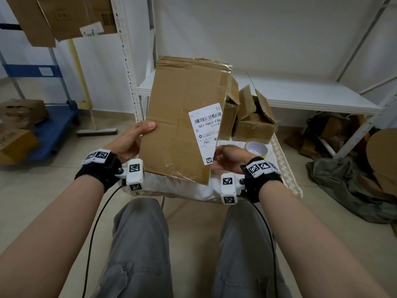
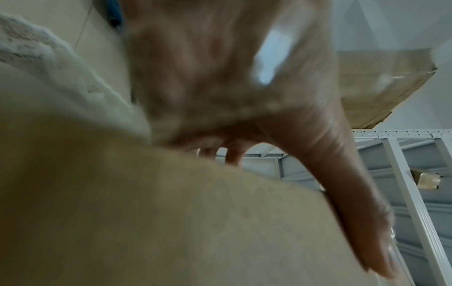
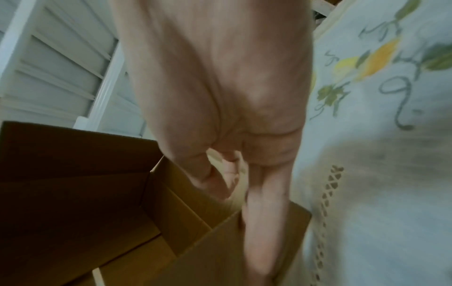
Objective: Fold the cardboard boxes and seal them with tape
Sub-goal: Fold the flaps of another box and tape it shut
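The box is up in the air in front of the person, over the small table. The left hand grips its left edge, and the right hand holds the near end, which looks open. It is not taped shut yet. The roll of tape waits on the table, so most of the job looks left to do
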`<control>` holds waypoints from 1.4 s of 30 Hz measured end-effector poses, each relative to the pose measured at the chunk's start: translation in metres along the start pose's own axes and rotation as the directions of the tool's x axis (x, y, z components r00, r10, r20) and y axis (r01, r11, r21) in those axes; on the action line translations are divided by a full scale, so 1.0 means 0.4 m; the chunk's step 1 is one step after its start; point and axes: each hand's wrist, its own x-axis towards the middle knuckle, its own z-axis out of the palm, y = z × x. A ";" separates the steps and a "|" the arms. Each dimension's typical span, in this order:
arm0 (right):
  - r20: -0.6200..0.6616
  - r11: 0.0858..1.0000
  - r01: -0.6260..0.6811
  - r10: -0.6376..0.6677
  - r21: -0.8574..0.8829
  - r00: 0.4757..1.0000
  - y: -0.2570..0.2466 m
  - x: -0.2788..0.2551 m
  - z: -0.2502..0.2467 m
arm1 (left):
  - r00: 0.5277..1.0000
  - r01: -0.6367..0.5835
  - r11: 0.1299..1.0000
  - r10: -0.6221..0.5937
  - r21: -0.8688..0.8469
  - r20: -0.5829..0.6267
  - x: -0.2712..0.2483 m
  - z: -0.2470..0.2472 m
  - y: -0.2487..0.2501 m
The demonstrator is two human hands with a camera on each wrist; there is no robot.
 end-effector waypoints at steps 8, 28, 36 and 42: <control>-0.043 0.964 0.237 -0.244 -0.117 0.969 0.008 0.046 0.040 | 0.999 0.013 0.999 -0.012 -0.035 0.042 0.002 0.004 -0.002; 0.349 0.916 0.220 -0.096 -0.334 0.932 -0.036 0.036 0.107 | 0.990 0.107 0.990 -0.098 -0.090 0.098 0.026 -0.007 0.003; 0.189 0.918 0.368 -0.340 -0.144 0.921 -0.070 0.062 0.076 | 0.992 0.086 0.993 -0.079 -0.078 0.094 0.024 -0.008 0.011; -0.006 0.927 0.375 -0.375 0.012 0.927 -0.100 0.057 0.040 | 0.995 0.077 0.997 -0.075 -0.033 0.065 0.028 -0.013 0.016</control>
